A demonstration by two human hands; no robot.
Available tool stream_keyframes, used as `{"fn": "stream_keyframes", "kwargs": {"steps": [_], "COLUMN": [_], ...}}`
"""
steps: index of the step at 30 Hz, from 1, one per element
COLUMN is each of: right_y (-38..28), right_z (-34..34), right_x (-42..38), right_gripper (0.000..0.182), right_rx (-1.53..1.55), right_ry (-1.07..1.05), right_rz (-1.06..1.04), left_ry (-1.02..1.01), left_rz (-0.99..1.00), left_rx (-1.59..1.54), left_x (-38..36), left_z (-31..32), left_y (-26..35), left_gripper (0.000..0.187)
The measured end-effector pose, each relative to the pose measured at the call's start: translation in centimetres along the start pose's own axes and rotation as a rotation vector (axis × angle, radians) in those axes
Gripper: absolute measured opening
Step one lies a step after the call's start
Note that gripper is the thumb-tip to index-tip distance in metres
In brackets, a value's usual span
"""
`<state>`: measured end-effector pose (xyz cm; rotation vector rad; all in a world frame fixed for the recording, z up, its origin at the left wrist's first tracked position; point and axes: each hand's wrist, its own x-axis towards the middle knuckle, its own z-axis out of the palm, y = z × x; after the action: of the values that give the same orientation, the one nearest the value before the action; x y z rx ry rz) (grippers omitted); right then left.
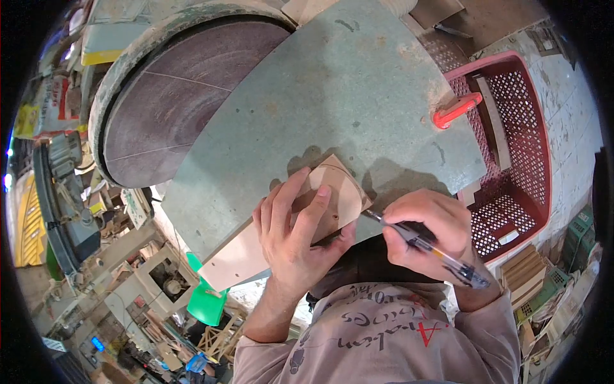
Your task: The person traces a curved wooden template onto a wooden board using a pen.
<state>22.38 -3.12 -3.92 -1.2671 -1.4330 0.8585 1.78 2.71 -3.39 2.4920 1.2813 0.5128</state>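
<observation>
Printed shirt (pixel 384 333) foreground; beyond, my left hand (pixel 288 240) holds the wooden board (pixel 236 259) on the table (pixel 358 96), my right hand (pixel 441 217) a pen (pixel 446 258). Curved line (pixel 346 169) visible, corner (pixel 332 157) uncut; I cannot tell what remains.

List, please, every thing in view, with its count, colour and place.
Wooden board: at least one, light brown, on table
Table: one, grey-green, centre
Sanding disc: one, purplish brown, upper left
Pen: one, dark and clear, right hand
Handle: one, red, table's right side
Basket: one, dark red, right
Background clutter: uncountable, mixed, around edges
Shirt: one, greyish brown, bottom
Left hand: one, bare, on board
Right hand: one, bare, holding pen
</observation>
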Motion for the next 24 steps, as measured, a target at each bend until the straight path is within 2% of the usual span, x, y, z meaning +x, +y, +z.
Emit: {"fn": "stream_keyframes", "kwargs": {"steps": [2,9,11,17,24], "right_y": [-0.4,-0.5,-0.4,0.2,0.6], "right_z": [-0.3,-1.4,-1.4,-1.1,-0.8], "right_x": [0.1,2.2,2.5,1.5,1.5], "right_gripper": [0.026,0.019,0.019,0.018,0.021], "right_rx": [0.08,0.138,0.103,0.072,-0.013], "right_ry": [0.037,-0.038,-0.112,-0.145,-0.174], "right_rz": [0.143,0.237,0.193,0.036,-0.017], "left_ry": [-0.007,0.0,0.009,0.026,0.029], "left_rz": [0.001,0.005,0.012,0.014,0.014], "left_rx": [0.002,0.0,-0.004,-0.017,0.0], "left_x": [0.0,0.1,0.0,0.2,0.3], "left_z": [0.0,0.1,0.2,0.3,0.1], "left_y": [0.0,0.1,0.0,0.0,0.2], "left_gripper": [0.058,0.059,0.06,0.059,0.055]}}
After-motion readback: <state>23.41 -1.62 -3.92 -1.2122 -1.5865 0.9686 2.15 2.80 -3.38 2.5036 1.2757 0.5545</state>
